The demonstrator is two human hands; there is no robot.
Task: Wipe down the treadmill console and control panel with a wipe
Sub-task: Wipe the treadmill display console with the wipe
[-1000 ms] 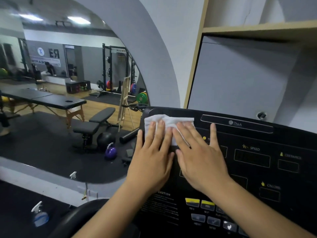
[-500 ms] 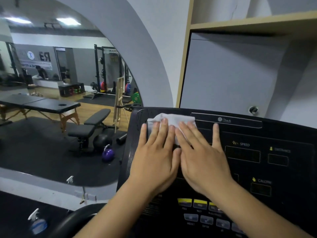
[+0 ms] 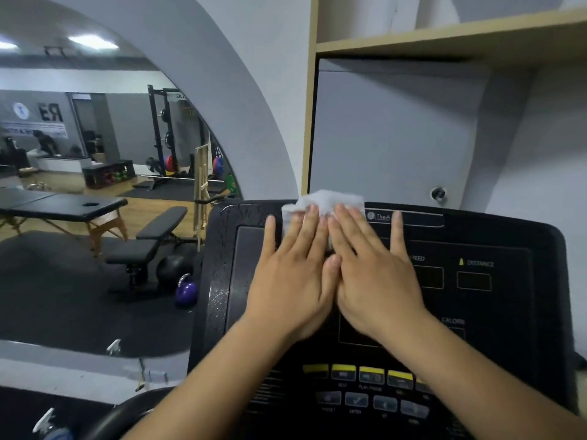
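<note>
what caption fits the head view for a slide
Both hands, left hand and right hand, press a white wipe flat against the top edge of the black treadmill console.

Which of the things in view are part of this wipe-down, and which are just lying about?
Part of the job:
- wipe
- treadmill console
- yellow buttons
- left hand
- right hand

Lying about:
- spray bottle
- purple kettlebell
- weight bench
- massage table

wipe (image 3: 324, 201) on top edge of treadmill console (image 3: 495, 300), left hand (image 3: 293, 281) and right hand (image 3: 374, 277) flat on console side by side over wipe, button rows (image 3: 365, 385) nearer than hands, kettlebell (image 3: 185, 292) left of console
</note>
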